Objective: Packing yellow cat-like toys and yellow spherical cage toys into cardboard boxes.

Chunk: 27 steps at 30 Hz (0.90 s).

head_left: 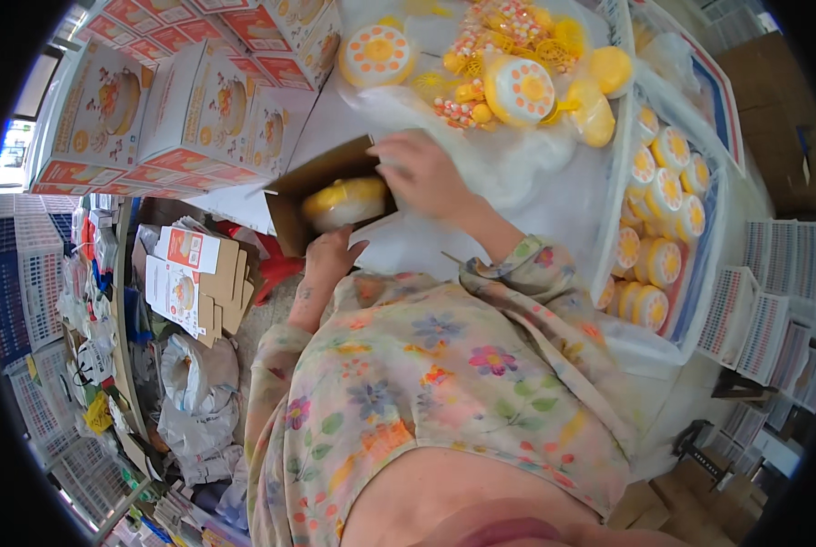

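Note:
An open cardboard box (291, 219) lies tilted at the table's near left edge, its brown inside facing up. Inside it sits a round yellow-and-white plastic container (344, 202), slightly blurred, apparently in clear wrap. My left hand (332, 255) grips the box's near side, the thumb sticking out to the right. Beside the box's far right edge is my right hand (419, 173), smeared by motion, its fingers apart and reaching over the flap. Nothing shows in that hand.
Stacked printed cartons (189, 109) stand at the far left. Yellow lidded containers (519, 89) and bagged beads (503, 36) lie at the back. On the right, a plastic-lined bin (690, 310) holds several yellow-and-white containers. Flattened cartons (189, 273) and white bags (198, 392) sit low left.

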{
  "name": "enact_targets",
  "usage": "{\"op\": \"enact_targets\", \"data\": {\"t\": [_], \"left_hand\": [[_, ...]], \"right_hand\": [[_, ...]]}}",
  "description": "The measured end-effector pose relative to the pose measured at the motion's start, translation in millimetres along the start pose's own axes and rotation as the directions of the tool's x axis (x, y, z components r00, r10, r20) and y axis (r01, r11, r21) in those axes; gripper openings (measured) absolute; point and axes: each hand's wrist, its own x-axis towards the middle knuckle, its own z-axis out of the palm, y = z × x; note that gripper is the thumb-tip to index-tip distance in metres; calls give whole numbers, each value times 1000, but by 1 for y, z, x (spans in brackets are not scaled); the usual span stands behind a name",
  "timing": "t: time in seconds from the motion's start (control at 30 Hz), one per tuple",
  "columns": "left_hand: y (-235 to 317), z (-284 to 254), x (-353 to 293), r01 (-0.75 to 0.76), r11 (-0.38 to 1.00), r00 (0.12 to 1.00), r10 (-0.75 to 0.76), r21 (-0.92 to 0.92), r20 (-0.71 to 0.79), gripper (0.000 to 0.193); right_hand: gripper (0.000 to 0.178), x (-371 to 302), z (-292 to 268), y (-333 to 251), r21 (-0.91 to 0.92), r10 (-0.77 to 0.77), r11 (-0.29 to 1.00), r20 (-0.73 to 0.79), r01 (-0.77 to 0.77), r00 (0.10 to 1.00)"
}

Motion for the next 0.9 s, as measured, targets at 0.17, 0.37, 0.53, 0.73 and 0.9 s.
{"op": "enact_targets", "data": {"t": [0.17, 0.37, 0.53, 0.73, 0.9], "left_hand": [[-7, 12, -7, -73, 994, 984, 58, -83, -170, 42], [-17, 15, -16, -80, 994, 976, 63, -74, -210, 43], [-19, 19, -19, -66, 994, 964, 40, -92, -262, 44], [-10, 16, -16, -60, 997, 964, 46, -45, -263, 42], [-8, 19, -23, -35, 999, 957, 27, -26, -289, 38]], "right_hand": [[23, -40, -42, 124, 551, 734, 599, -85, -582, 674], [29, -57, -38, 203, 641, 869, 407, -51, -651, 492], [35, -10, -21, 238, 23, 623, 782, -80, -623, 778], [40, 24, 8, 294, -323, 508, 810, -32, -489, 861], [43, 55, 21, 262, -480, 707, 654, 112, -585, 698]]}}
